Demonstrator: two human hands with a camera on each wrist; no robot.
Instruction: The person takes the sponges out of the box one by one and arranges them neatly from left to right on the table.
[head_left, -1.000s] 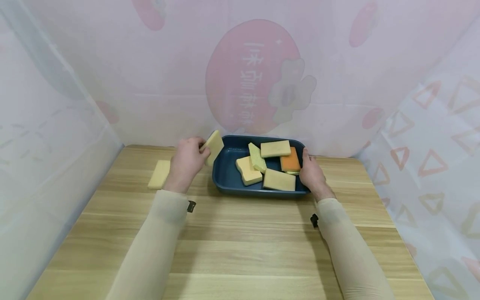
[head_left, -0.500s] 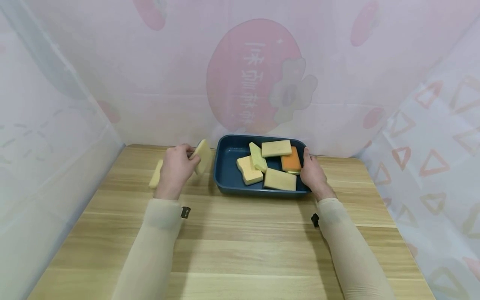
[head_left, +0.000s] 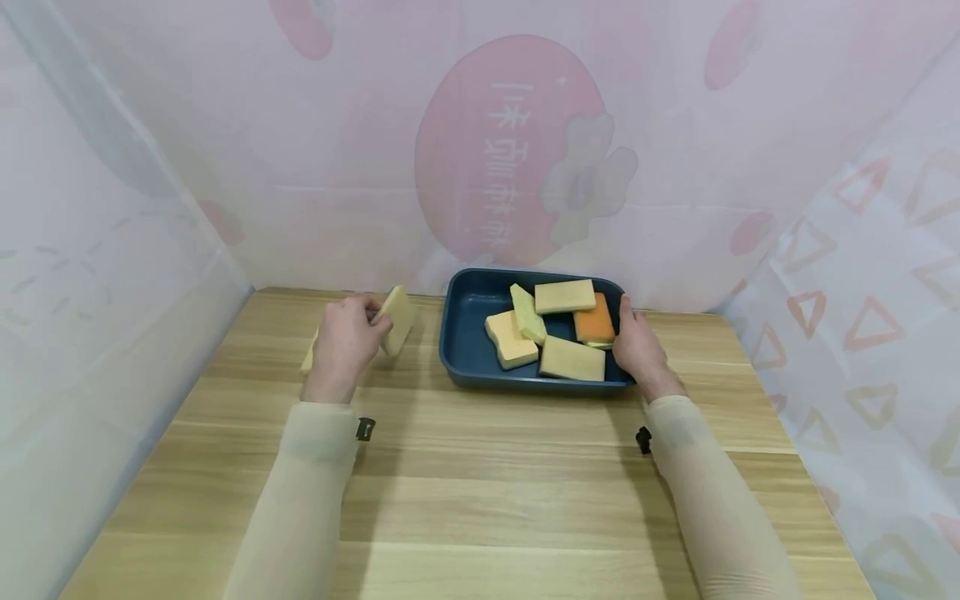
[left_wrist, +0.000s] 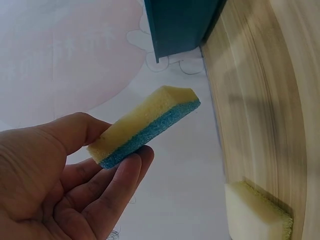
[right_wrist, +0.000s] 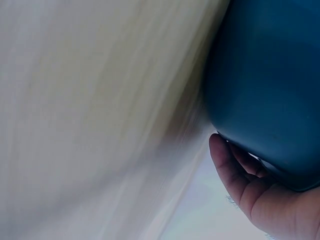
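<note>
The left hand (head_left: 343,337) pinches a yellow sponge (head_left: 397,320) and has carried it away from the blue tray (head_left: 465,367), over the table (head_left: 480,483). The right hand (head_left: 637,350) still grips the tray's edge, which may have slid right.

1. A light wooden table (head_left: 480,492) with a plank grain fills the foreground.
2. A pale pink curtain (head_left: 337,167), printed with a large red circle (head_left: 510,150), hangs behind it.
3. Sheer patterned fabric closes both sides.
</note>
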